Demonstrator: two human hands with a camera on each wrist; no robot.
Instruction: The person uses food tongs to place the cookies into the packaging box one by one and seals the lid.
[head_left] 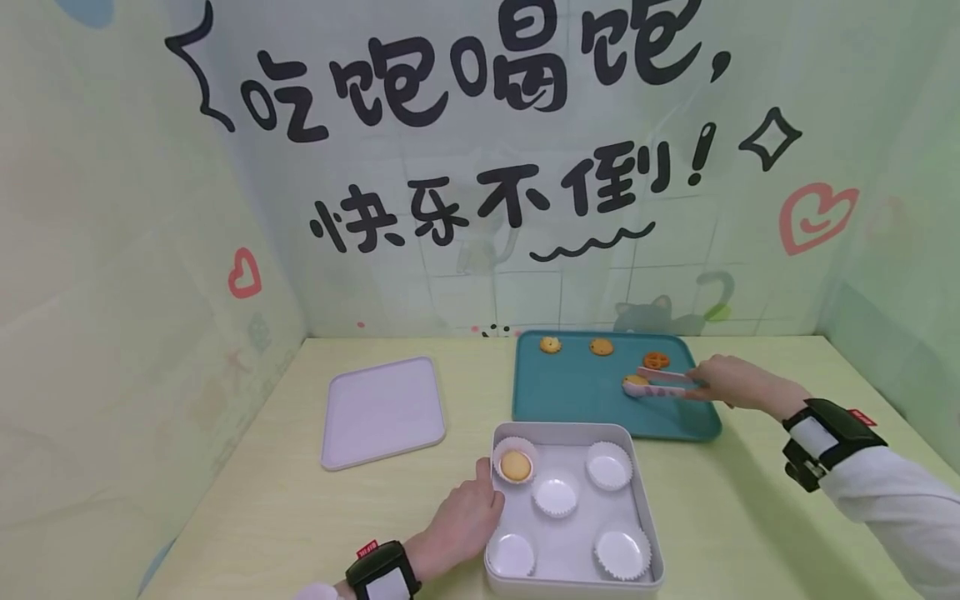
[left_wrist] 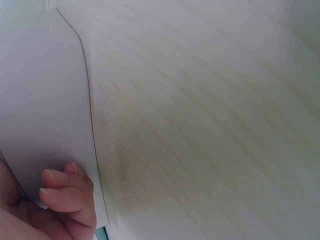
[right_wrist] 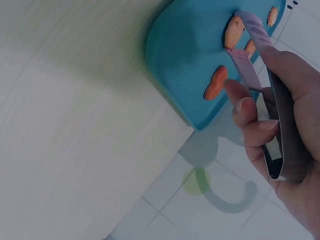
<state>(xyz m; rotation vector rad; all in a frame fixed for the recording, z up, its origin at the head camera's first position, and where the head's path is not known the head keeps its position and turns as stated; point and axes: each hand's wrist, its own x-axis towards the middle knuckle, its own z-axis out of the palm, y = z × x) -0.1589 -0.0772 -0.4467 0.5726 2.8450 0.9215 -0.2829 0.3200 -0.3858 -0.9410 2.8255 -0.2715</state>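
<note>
My right hand (head_left: 738,385) holds a pair of tongs (right_wrist: 284,120) with pink tips and a metal body. Between the tips, low over the teal tray (head_left: 570,392), is a round cookie (right_wrist: 234,32). A pretzel (head_left: 656,360) lies just behind it on the tray, with two more cookies (head_left: 602,347) along the back. My left hand (head_left: 463,518) grips the left wall of a white box (head_left: 648,533), fingers curled in the left wrist view. Several white paper cups (head_left: 555,497) stand in the box; the back left cup contains a cookie (head_left: 515,466).
A pale lilac tray (head_left: 384,412) lies on the wooden table (head_left: 262,508) at the left. The back wall (head_left: 450,292) carries large black lettering and stands right behind the teal tray. Side walls (head_left: 900,358) bound the table left and right.
</note>
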